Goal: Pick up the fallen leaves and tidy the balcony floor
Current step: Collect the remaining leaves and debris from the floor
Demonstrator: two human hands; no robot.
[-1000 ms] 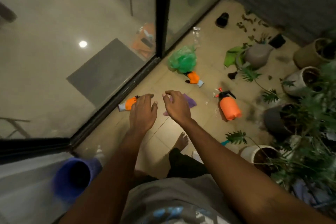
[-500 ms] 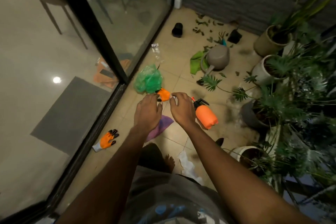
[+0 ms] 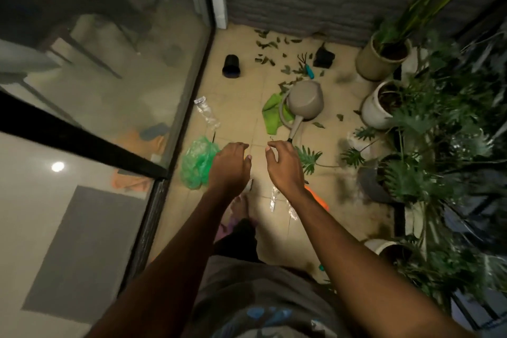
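Fingers (image 3: 275, 145) of the right hand (image 3: 285, 170): loosely curled and spread, nothing between them. Fingers (image 3: 241, 146) of the left hand (image 3: 229, 170): likewise half-curled and empty. Both hands are held out palm-down over the balcony floor (image 3: 241, 96), side by side but apart, apparently readied to gather rather than to carry. Just beside the left hand: green plastic bag (image 3: 199, 162), crumpled on the tiles near the glass door (image 3: 131, 85), likely the receptacle for what is collected. Partly hidden behind the right wrist: orange sprayer (image 3: 319, 199). Beyond the fingertips: taupe watering can (image 3: 306, 100), spout toward the person, resting on the edge of a green cloth (image 3: 271, 115). Task item, fallen leaves (image 3: 264, 60): scattered at the far end by the grey wall, a few more around the watering can; well apart from both hands, none taken up yet. Among them: hand rake (image 3: 306, 64) with a teal handle, and a black pot (image 3: 231, 66) on its side. Right edge: potted plants (image 3: 384, 57), probable source of the leaves.
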